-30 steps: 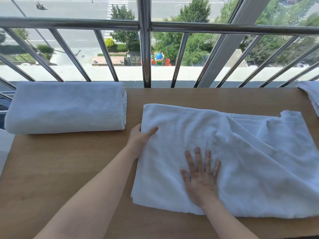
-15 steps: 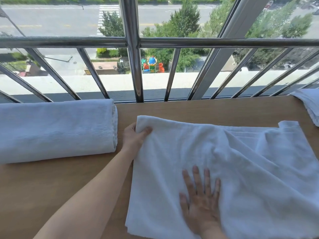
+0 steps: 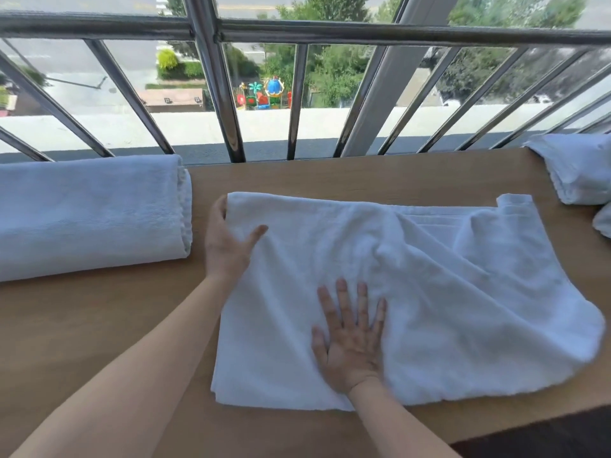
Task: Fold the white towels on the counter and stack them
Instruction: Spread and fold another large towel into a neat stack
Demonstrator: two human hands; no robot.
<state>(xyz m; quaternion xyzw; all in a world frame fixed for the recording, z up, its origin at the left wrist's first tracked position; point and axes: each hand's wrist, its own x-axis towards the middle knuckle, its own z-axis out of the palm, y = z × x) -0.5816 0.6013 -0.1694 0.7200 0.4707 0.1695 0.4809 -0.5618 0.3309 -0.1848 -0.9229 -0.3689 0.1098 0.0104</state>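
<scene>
**Item:** white terry-cloth towel (image 3: pixel 413 292), one, doubled over, lying at the middle of the light brown wooden counter (image 3: pixel 82 319). Its left half is flat. Its right half is rumpled, with a raised ridge and a loose rounded corner at the near right.

**Left hand** (image 3: pixel 228 246): pinches the towel's far left corner, thumb on top, fingers tucked under the edge.

**Right hand** (image 3: pixel 350 338): palm down, fingers spread, pressing the near part of the towel onto the counter.

**Step in hand (judged):** squaring and smoothing before the next fold.
- Keep the right palm as the anchor.
- Draw the pinched corner taut so the layered left edges line up.
- Sweep the flat hand rightward to push out the ridge.
- Folding over the rumple would likely lock in a lumpy, uneven bundle.

**Adjacent:**
- A thick folded white towel bundle (image 3: pixel 89 216) sits at the left, apart from the working towel.
- A heap of loose white towels (image 3: pixel 582 170) lies at the far right corner.
- A polished steel window railing (image 3: pixel 380 33) runs behind the counter.

**Change from the earlier frames:**
- The left hand has travelled up the left edge, from its middle to the far corner.
- The right hand stays flat in about the same spot.
- The rumple on the right looks unaltered.
- The view has dipped and drawn nearer.
</scene>
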